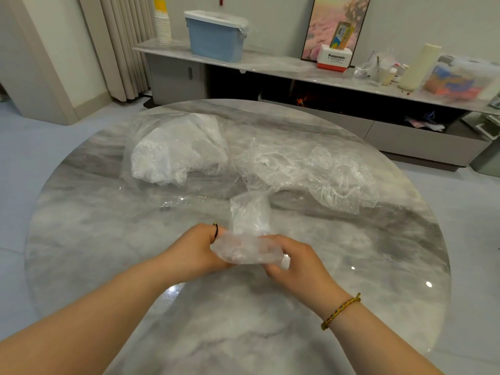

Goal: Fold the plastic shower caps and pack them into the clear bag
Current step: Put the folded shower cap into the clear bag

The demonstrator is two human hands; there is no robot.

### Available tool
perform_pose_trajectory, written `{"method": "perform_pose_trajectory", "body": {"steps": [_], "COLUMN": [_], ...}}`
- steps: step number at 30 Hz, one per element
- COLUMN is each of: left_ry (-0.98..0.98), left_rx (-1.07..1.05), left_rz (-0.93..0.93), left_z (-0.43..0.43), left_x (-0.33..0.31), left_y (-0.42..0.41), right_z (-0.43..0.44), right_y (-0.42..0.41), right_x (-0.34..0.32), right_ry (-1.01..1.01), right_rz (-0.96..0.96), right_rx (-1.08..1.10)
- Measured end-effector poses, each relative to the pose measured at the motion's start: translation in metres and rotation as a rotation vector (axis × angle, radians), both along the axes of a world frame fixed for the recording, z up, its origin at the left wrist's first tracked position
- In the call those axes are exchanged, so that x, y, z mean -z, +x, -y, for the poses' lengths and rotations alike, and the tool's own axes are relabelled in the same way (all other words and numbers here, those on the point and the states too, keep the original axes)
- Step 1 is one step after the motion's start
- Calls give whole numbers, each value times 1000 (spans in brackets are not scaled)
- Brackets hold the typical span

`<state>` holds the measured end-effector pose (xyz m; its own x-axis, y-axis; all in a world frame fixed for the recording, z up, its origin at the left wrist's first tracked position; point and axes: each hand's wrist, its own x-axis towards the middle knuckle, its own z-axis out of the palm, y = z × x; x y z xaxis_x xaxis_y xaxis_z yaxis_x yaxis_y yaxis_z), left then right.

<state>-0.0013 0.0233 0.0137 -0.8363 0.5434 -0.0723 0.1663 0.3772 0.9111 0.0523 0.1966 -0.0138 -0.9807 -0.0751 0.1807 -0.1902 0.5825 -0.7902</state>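
Note:
A crumpled clear plastic shower cap is held over the middle of the round marble table. My left hand grips its near left end, and my right hand grips its near right end; the far part of the cap stands up between them. A clear bag with white folded caps inside lies at the back left. Loose, unfolded shower caps lie spread at the back right of the table.
Beyond the table runs a long low cabinet carrying a blue lidded bin, stacked paper cups, a Panasonic box and other clutter. A curtain hangs at the back left. Pale floor surrounds the table.

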Motion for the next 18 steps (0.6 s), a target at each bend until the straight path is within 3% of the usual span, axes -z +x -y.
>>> {"method": "perform_pose_trajectory", "body": {"steps": [6, 8, 15, 18], "left_ry": [-243, -244, -95, -134], "left_rx": [121, 120, -61, -240], "left_rz": [-14, 45, 277, 215], "left_z": [-1, -1, -9, -12], "left_x": [26, 28, 27, 27], "left_y": [2, 1, 0, 0], "right_z": [-4, -3, 1, 3], "right_y": [6, 5, -5, -7], "right_x": [13, 9, 19, 24], "right_ry": [441, 407, 14, 16], "right_rz": [195, 248, 415, 440], "right_rx": [-37, 9, 228, 283]}}
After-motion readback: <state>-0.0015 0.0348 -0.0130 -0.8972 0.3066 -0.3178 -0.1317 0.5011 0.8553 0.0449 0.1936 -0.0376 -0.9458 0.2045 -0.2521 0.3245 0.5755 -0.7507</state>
